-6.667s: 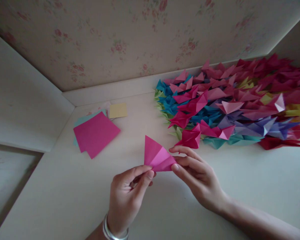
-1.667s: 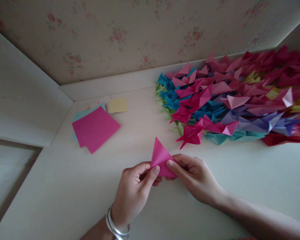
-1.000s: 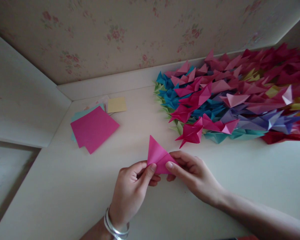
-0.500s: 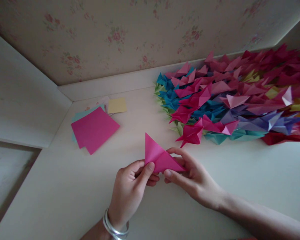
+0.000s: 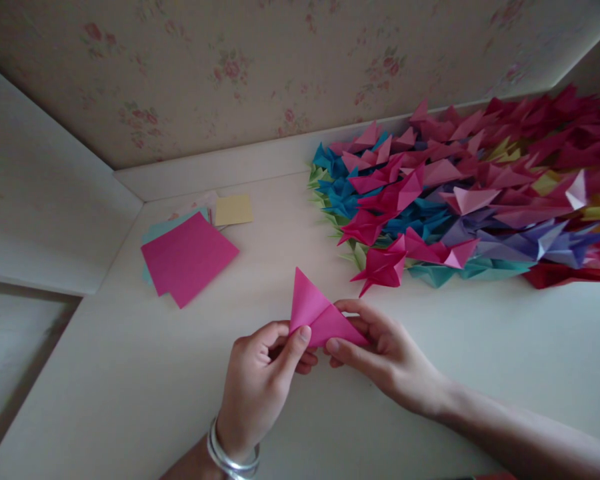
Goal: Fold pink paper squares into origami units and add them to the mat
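Note:
A pink sheet of origami paper point(image 5: 316, 310), folded into a triangle with a crease down its middle, is held just above the white tabletop. My left hand point(image 5: 265, 380) pinches its lower left edge, thumb on top and fingers behind. My right hand point(image 5: 385, 353) has its thumb along the lower right edge, with the index finger at the upper sloping edge and the right corner lying between them. The fingers behind the paper are partly hidden. Silver bangles point(image 5: 230, 460) circle my left wrist.
Many folded paper cranes point(image 5: 445, 193) in several colours fill the back right of the table point(image 5: 145, 387). Magenta paper squares point(image 5: 190, 260) lie at the left over light blue sheets, beside a small yellow square point(image 5: 234, 210). A floral-papered wall point(image 5: 260, 80) rises behind.
The wider pink fan shape has become a creased triangle. Lately my right hand's grip loosened from pressing the paper's face to holding its right corner, while my left hand kept its pinch.

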Available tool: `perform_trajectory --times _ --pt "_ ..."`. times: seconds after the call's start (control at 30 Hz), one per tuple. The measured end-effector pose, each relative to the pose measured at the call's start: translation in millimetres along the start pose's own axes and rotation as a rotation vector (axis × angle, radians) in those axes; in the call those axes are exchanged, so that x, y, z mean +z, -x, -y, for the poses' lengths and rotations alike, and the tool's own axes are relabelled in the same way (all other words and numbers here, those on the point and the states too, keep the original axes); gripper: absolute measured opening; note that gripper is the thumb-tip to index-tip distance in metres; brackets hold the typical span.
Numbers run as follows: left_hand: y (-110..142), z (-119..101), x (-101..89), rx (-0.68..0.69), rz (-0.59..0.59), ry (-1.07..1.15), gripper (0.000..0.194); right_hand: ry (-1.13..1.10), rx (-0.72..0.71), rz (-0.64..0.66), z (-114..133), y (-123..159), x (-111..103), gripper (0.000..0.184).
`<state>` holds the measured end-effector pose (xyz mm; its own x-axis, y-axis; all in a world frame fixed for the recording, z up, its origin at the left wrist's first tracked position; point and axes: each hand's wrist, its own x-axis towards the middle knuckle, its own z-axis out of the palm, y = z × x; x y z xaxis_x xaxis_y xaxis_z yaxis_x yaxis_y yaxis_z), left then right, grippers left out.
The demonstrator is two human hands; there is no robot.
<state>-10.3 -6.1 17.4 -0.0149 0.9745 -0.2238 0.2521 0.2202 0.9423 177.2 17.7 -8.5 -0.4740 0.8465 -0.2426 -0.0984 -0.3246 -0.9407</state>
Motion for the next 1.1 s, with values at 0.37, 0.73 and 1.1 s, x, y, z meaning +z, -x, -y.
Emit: perform_trajectory --times 0.37,0.73,1.1 --pt "1.6 0.5 1.9 0.060 0.031 -0.107 0.025 0.029 0.006 0.000 0.1 -4.2 0.6 0.034" --pt "1.6 6.4 3.0 0.068 0.078 -0.117 0.025 0.076 0.068 0.027 1.8 -3.8 2.7 0.030" --pt "-12.9 12.6 -9.1 -0.081 -0.031 0.058 0.029 0.053 0.078 -0.040 4.4 -8.4 -6.9 0.030"
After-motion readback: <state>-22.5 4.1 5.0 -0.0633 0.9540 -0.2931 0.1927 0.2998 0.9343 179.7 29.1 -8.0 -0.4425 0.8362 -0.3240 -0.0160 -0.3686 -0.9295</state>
